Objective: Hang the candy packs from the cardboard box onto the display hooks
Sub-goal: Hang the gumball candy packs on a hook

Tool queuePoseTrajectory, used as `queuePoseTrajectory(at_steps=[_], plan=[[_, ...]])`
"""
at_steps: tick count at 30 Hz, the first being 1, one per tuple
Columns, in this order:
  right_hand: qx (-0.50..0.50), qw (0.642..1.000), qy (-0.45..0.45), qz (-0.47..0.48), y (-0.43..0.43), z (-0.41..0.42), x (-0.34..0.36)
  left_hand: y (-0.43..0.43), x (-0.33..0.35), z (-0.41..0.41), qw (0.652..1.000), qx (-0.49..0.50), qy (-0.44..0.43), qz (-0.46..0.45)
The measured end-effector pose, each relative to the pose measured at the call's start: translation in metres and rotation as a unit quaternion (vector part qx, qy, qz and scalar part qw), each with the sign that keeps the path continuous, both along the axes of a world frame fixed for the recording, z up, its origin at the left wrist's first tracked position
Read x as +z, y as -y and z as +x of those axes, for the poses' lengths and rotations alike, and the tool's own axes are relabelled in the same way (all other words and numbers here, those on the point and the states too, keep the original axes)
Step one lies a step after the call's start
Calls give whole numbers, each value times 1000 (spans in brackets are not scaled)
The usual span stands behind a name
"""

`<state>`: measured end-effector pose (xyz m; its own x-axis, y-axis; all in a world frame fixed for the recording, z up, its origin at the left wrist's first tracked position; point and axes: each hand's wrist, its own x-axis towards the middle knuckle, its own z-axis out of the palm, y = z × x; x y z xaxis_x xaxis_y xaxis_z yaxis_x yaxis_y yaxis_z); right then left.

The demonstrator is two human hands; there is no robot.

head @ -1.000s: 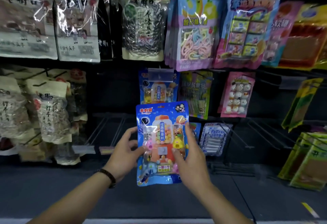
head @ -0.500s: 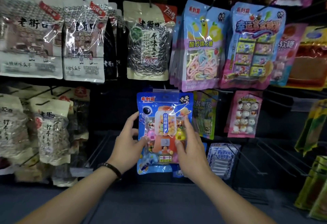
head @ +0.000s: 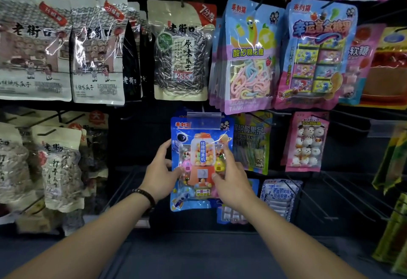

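Raised since the earlier frame, candy pack [head: 202, 154] tops out behind the clear price tag [head: 203, 120]; left hand [head: 159, 177] and right hand [head: 233, 181] each hold a pinching grip on its sides.

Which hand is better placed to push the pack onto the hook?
Probably the right hand: its thumb and index finger lie on the front of the blue pack; the left hand only pinches the left edge.
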<state>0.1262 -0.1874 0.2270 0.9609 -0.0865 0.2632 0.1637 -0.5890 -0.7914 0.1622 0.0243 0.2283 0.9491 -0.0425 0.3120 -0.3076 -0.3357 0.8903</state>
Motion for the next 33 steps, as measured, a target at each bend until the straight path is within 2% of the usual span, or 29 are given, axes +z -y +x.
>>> queuePoseTrajectory(at_steps=[8, 12, 15, 18, 21, 25, 28, 31, 33], plan=[[0, 996, -66, -59, 8, 17, 6, 2, -12, 36, 999, 16, 8, 34], [17, 993, -62, -94, 14, 7, -6, -6, -26, 34, 995, 60, -46, 61], [32, 991, -70, -113, 22, -12, -22, -12, -41, 12, 992, 96, -48, 63], [44, 989, -81, -112, 32, -35, -54, -16, -68, -28, 990, 117, 15, 78], [52, 988, -114, -95, 35, -67, -91, -18, -99, -81, 996, 55, 34, 65], [41, 983, -174, -38, 31, -112, -149, -23, -160, -139, 990, -81, -80, 79], [33, 973, -229, 2, 25, -143, -203, -27, -220, -165, 968, -111, -200, 100], [31, 959, -281, 21, 21, -175, -261, -31, -276, -181, 927, -154, -313, 139], [23, 953, -303, 13, 22, -199, -297, -32, -302, -189, 887, -175, -349, 246]])
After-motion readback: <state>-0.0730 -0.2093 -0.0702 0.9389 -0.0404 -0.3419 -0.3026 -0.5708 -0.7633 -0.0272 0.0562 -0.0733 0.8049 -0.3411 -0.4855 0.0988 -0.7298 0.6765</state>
